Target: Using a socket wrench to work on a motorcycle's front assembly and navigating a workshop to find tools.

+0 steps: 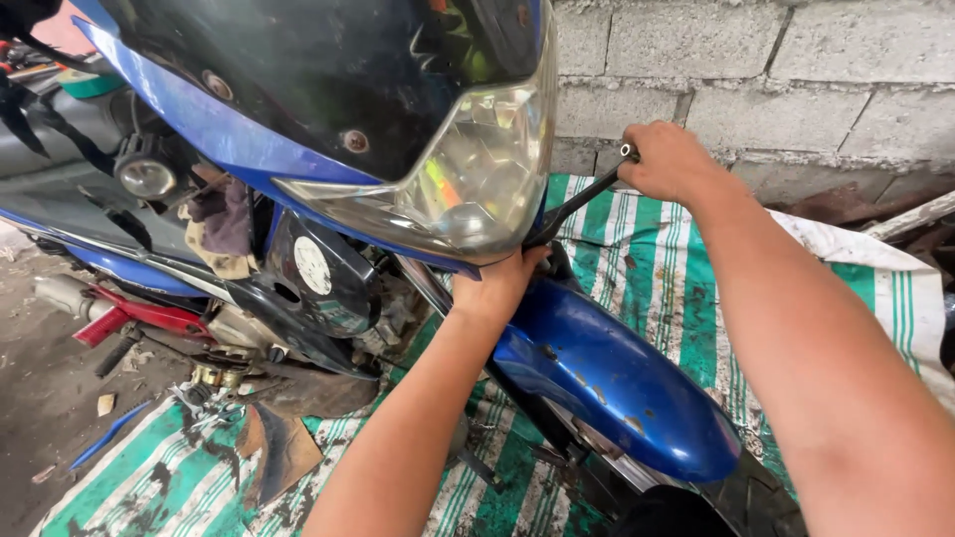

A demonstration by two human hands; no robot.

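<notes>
A blue motorcycle fills the view, with its headlight set in a dark fairing and a scratched blue front mudguard below it. My right hand grips the far end of a long dark wrench that runs down under the headlight. My left hand reaches up beneath the headlight, pressed against the parts where the wrench's lower end disappears. What the wrench sits on is hidden.
A green and white striped mat covers the ground under the bike. A grey block wall stands close behind. Small metal parts, a blue strip and a red frame piece lie at the left. The front tyre sits bottom right.
</notes>
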